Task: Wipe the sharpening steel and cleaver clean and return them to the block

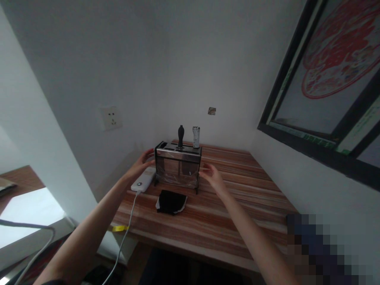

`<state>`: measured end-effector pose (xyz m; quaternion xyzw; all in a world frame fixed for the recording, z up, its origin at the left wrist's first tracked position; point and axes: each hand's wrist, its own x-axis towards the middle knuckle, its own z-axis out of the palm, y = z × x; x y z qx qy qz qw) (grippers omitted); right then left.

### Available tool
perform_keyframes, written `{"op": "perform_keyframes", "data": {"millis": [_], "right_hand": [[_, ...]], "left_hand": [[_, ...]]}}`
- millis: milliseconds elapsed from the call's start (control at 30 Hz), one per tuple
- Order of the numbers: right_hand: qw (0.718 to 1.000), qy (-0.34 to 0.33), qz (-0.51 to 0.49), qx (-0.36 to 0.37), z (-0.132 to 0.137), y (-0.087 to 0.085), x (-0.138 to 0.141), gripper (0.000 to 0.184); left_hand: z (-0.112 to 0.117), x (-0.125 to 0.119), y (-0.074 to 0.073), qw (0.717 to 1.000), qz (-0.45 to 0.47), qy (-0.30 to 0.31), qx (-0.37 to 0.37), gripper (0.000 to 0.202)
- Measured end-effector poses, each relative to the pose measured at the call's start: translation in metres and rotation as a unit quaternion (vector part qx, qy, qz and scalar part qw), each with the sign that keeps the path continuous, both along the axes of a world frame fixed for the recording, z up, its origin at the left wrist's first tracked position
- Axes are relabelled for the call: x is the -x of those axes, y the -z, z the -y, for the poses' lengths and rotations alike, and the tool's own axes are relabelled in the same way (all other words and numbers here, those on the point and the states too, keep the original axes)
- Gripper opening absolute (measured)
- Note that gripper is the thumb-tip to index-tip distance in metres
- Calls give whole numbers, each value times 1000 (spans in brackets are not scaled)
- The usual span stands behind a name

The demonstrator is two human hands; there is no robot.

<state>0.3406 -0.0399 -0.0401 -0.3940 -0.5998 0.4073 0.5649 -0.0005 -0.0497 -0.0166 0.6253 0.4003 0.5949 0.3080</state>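
Head view: a transparent, black-framed rectangular box (pixel 170 172) stands between the loosely spread left hand (pixel 141 161) and right hand (pixel 214 177), contact unclear, a black bulbous handle (pixel 181 136) and silvery cylindrical handle (pixel 196 137) already upright atop it, handling apparently unfinished.

From where I stand, the rack (pixel 178 164) sits upright on the table (pixel 249 198), with 12 o'clock pointing straight away from the table's near edge. It is a long, narrow box with a black frame, a shiny strip along its upper edge and short dark feet. The front is a see-through panel, glossy and streaked with glare, and dark shapes show dimly behind it. The long side is skewed a little, facing between 6 and 7 o'clock. A bulging black handle (pixel 181 135) sticks up from the slotted top; toward its 3 o'clock stands a silvery, crinkled-looking upright piece (pixel 196 137).
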Motion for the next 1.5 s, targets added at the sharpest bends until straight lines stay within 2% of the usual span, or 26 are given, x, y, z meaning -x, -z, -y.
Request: {"op": "perform_keyframes", "data": {"millis": [133,367,600,733,1133,1300,1500], "right_hand": [[1000,-30,7,3,-20,-3,8,73],[989,-143,12,-17,-23,-16,13,72],[988,-157,2,-7,-25,-18,13,67],[989,-150,-10,-6,-26,-15,12,69],[990,-143,-15,-10,-23,-18,9,65],[991,-136,-11,-13,-19,-19,-5,63],[994,-105,-1,-12,-14,-22,-38,63]], "left_hand": [[-16,4,1,990,-25,120,65,77],[-30,3,0,977,-36,173,119,82],[-32,2,-6,972,-20,181,148,75],[-35,0,-4,974,-6,174,147,68],[-38,-2,0,975,11,173,141,69],[-35,-13,-2,973,13,186,138,69],[-34,-42,-7,970,22,205,131,73]]}}
